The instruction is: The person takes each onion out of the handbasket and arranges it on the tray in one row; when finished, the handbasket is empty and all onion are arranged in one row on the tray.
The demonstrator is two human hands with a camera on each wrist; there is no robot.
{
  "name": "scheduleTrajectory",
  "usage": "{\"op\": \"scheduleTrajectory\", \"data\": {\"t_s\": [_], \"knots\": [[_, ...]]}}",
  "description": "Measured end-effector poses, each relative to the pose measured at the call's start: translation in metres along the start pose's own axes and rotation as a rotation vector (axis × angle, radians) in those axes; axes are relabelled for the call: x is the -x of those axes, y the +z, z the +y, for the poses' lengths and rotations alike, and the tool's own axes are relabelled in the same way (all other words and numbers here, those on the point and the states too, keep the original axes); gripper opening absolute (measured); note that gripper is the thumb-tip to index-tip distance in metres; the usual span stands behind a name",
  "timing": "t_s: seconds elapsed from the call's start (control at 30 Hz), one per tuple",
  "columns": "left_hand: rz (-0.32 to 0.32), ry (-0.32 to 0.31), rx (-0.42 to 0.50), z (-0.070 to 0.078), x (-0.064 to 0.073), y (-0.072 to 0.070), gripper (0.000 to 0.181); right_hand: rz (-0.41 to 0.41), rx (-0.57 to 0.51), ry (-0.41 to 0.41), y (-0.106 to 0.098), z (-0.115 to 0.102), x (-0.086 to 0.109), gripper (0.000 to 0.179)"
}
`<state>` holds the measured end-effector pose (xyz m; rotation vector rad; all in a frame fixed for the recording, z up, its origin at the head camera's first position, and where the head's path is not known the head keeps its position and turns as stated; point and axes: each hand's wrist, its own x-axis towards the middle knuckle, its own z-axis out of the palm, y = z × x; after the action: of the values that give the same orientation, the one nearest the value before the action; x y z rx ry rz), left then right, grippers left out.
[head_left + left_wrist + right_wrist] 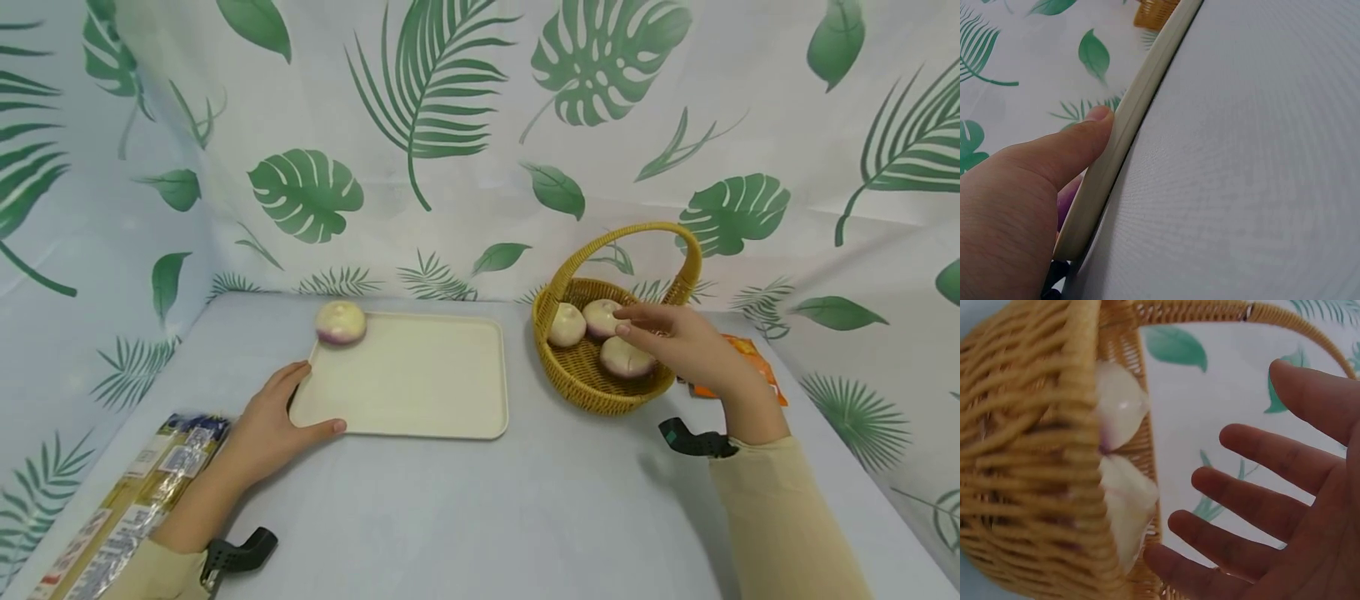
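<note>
The cream tray (420, 375) lies flat on the pale table (487, 517). At its far left corner sits 1 round vegetable (341, 323), white above and purple below. The left hand (266, 425) spans the tray's near left corner, thumb and fingers spread wide: the thumb lies along the near rim, the fingers reach the left edge, and it touches the tray without wrapping round it.

Right of the tray stands a wicker basket (600, 398), upright, its arched handle (630, 233) raised. Inside it are 3 more vegetables (628, 358) of the same kind. The right hand (686, 342), farther from the tray, is over the basket's right side, its fingers extended and apart, with nothing in its grasp; I cannot tell whether a fingertip touches the basket.

Farthest right of the tray, an orange packet (753, 360) lies partly behind the right hand. Left of the tray, long shiny packages (180, 454) lie partly under the left forearm. Beyond the tray hangs a white cloth (465, 225) printed with green leaves.
</note>
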<state>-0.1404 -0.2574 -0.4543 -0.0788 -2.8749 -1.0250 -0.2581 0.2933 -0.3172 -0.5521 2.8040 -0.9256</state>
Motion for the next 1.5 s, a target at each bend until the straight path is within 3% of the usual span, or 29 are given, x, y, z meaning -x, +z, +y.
{"op": "scheduleTrajectory", "data": {"t_s": [0.53, 0.77, 0.9, 1.13, 1.5], "knots": [[-0.005, 0.003, 0.002, -0.001, 0.000, 0.001, 0.117, -0.111, 0.026, 0.012, 0.006, 0.022, -0.011, 0.061], [-0.011, 0.006, 0.006, -0.003, -0.001, 0.001, 0.118, -0.143, -0.020, 0.061, 0.013, 0.028, -0.013, 0.067], [-0.013, 0.006, 0.007, -0.004, -0.001, 0.001, 0.119, -0.137, 0.015, 0.058, 0.016, 0.029, -0.014, 0.069], [-0.021, 0.004, 0.012, -0.002, 0.001, 0.001, 0.118, -0.111, 0.060, 0.014, 0.019, 0.030, -0.016, 0.051], [-0.016, 0.012, 0.020, 0.001, 0.001, -0.001, 0.117, -0.117, 0.033, 0.011, 0.009, 0.023, -0.015, 0.050]]}}
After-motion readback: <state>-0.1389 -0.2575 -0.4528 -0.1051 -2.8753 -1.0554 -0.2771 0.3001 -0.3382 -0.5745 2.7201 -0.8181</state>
